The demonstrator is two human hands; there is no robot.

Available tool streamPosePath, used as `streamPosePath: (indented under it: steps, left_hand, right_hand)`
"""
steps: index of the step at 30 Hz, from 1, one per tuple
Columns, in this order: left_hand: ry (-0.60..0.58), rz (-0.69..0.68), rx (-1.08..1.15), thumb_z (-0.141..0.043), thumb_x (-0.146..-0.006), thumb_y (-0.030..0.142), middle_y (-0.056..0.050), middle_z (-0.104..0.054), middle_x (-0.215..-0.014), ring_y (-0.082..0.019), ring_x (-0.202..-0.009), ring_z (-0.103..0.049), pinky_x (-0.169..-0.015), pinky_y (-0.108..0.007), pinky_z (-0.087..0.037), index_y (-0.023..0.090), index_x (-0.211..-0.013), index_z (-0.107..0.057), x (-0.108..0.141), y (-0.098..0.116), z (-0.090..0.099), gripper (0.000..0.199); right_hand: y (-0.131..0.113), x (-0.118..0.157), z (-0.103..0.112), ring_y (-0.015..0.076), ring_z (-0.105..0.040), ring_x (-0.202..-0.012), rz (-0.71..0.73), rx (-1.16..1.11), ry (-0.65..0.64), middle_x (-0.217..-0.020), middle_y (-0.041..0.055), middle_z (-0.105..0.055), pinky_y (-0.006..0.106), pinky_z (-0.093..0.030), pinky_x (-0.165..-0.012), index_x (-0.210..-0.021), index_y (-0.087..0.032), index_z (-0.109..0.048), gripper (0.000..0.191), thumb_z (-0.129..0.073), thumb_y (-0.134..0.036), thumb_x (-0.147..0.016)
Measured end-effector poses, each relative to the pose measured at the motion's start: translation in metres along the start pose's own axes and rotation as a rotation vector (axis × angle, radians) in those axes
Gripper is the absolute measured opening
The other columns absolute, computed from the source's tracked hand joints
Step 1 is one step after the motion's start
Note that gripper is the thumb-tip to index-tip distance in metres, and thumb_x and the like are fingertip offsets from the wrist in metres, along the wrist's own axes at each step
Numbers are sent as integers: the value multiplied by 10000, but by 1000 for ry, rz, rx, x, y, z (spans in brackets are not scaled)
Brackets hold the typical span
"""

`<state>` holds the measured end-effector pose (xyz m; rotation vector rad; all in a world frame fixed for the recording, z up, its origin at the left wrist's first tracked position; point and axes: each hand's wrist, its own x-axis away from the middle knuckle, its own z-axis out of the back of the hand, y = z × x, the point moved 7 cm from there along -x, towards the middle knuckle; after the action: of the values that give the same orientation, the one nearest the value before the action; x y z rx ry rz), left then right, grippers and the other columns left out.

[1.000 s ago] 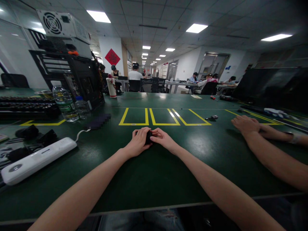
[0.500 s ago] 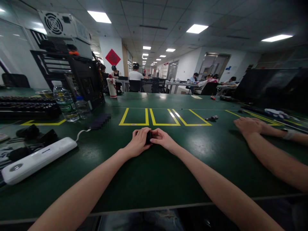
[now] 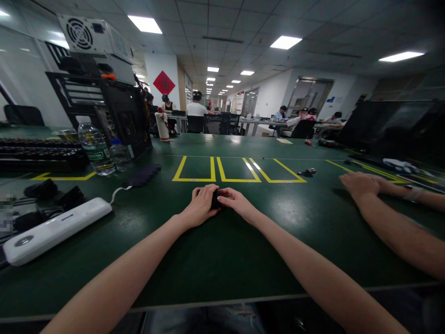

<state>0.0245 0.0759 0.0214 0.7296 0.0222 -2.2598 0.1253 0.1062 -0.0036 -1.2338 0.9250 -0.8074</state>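
Observation:
Between my two hands, low over the green table [image 3: 222, 260], is a small black object [image 3: 215, 199]; its kind cannot be made out because fingers cover most of it. My left hand [image 3: 202, 204] is curled over its left side, fingers wrapped round it. From the right, my right hand [image 3: 234, 202] pinches the object's right side with thumb and fingertips. Just beyond both hands, yellow tape outlines [image 3: 193, 180] mark the tabletop. Farther right lies a small dark tool with a metal end [image 3: 307, 171].
A white power strip [image 3: 59, 232] with black adapters lies left. Behind it stand water bottles [image 3: 95, 148] and a black computer case [image 3: 121, 116]. At right, another person's hands [image 3: 361, 183] rest on the table near a large dark screen [image 3: 396, 130].
My right thumb and fingers have shifted slightly on the black object. My left hand stays in place, and the camera view has moved very little.

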Motion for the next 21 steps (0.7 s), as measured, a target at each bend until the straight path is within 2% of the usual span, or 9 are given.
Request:
streamPosePath:
  steps: [5,11,18,21]
  left_hand:
    - [-3,3,-3,-530,-734,258,-104,-371,-1187,-244,-1112,-356,-920,-438,-240,194,-1198,-219,0,0,1,562]
    - [-1,-2,1,-522,-740,268,-105,-375,-1181,-237,-1108,-361,-925,-430,-239,187,-1201,-219,-1,2,2,557]
    - [-5,-1,-1,-520,-742,261,-107,-366,-1191,-240,-1117,-354,-925,-434,-238,189,-1207,-214,0,1,1,561]
    - [-8,3,-12,-527,-737,258,-111,-366,-1196,-239,-1122,-348,-926,-430,-237,182,-1209,-211,0,0,1,573]
  right_hand:
    - [-5,3,-2,152,-526,-901,48,-21,-28,-944,11,-542,344,-416,-822,-919,-208,-494,357,-663,-246,-607]
    - [-4,3,-1,131,-525,-839,55,-26,19,-870,6,-547,328,-421,-787,-873,-206,-498,251,-580,-349,-683]
    - [3,0,1,147,-520,-890,-13,-11,29,-982,38,-538,349,-411,-820,-955,-194,-510,332,-590,-348,-672]
    - [3,-1,0,150,-529,-882,-10,-27,5,-973,36,-549,352,-409,-821,-942,-188,-520,315,-593,-328,-670]
